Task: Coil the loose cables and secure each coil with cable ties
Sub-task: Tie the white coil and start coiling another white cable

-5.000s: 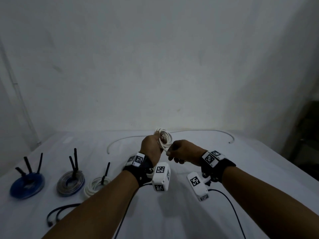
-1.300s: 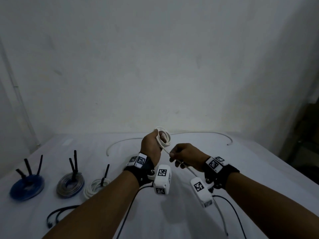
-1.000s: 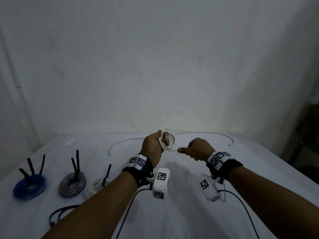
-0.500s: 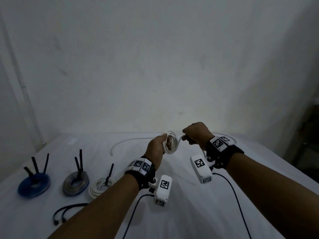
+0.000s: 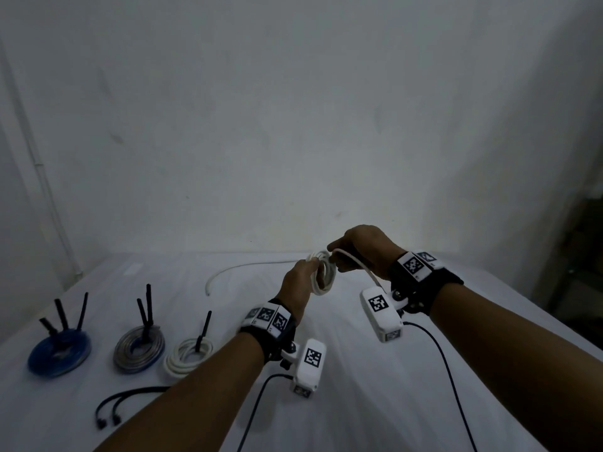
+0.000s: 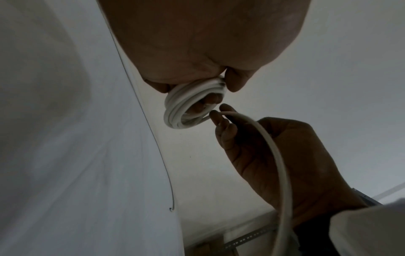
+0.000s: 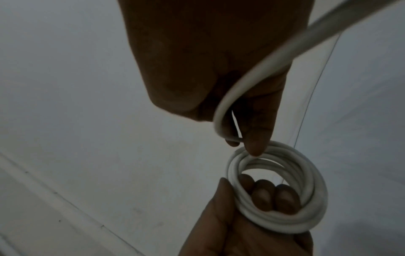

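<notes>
The two hands are up in the air over the white table (image 5: 342,402), with open room under them. On the left side sit three tied coils in a row: a blue coil (image 5: 58,353), a grey coil (image 5: 138,351) and a white coil (image 5: 187,355), each with black ties sticking up. Two loose black ties (image 5: 130,394) lie in front of them. A loose white cable (image 5: 248,265) curves across the far side.

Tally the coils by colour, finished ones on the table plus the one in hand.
Blue coil: 1
Grey coil: 1
White coils: 2, one tied on the table, one unfinished white coil gripped by the left hand while the right hand feeds on the loose cable
Total: 4
</notes>
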